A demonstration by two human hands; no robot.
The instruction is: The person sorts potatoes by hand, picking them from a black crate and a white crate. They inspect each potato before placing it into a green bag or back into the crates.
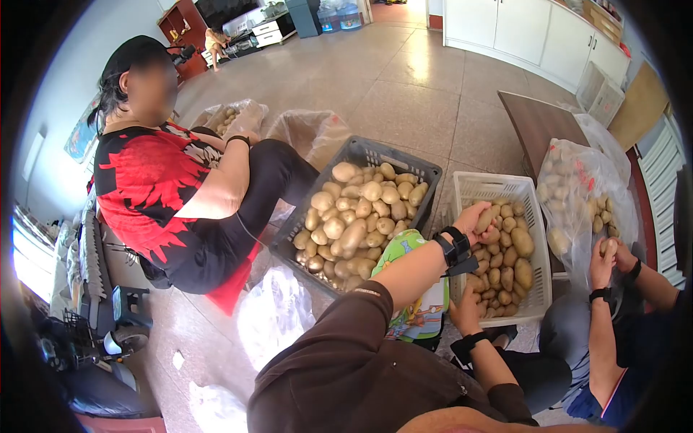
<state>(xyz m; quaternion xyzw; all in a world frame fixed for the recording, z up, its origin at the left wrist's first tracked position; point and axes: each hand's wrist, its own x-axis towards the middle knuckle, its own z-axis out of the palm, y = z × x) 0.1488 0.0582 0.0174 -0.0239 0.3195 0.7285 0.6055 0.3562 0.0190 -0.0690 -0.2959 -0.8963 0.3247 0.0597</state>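
A white plastic crate (543,267) full of potatoes stands in front of me to the right. Over its left part, my left hand (473,222) is closed around a potato (485,219). My right hand (466,312) is low at the crate's near left side, its fingertips against the potatoes (495,277). The ends of its fingers are partly hidden, so I cannot make out its grip. Left of my left arm is a dark grey crate (431,180) heaped with larger, paler potatoes (354,234). A green patterned cloth or bag (406,249) lies between the crates, partly behind my forearm.
A person in red and black (155,195) sits at the left beside the dark crate. At the right, a co-worker's hands (605,261) hold a potato by a clear bag of potatoes (570,195). Plastic bags (278,317) lie on the floor; a brown board (538,130) stands behind.
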